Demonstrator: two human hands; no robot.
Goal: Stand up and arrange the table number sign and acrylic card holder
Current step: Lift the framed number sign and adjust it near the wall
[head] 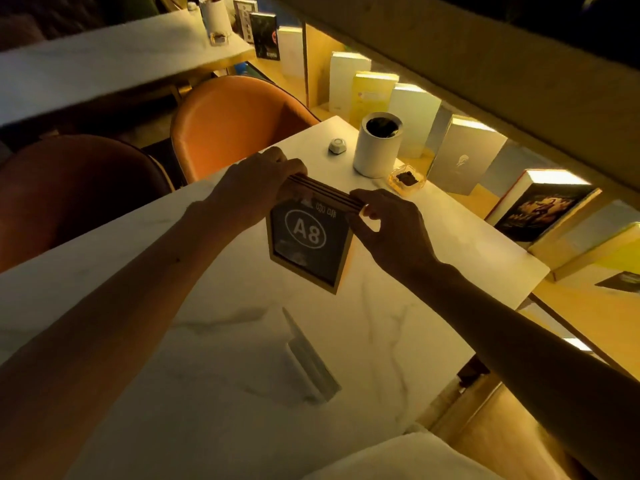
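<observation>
Nearest lay the clear acrylic card holder (311, 362) on the marble table (398, 323); beyond, left hand (256, 183) and right hand (388, 226) pinched the upright A8 table number sign (306, 244).

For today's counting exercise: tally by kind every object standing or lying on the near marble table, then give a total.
Table number sign: 1
Acrylic card holder: 1
White cylindrical container: 1
Small white puck-like thing: 1
Small clear dish: 1
Total: 5
</observation>
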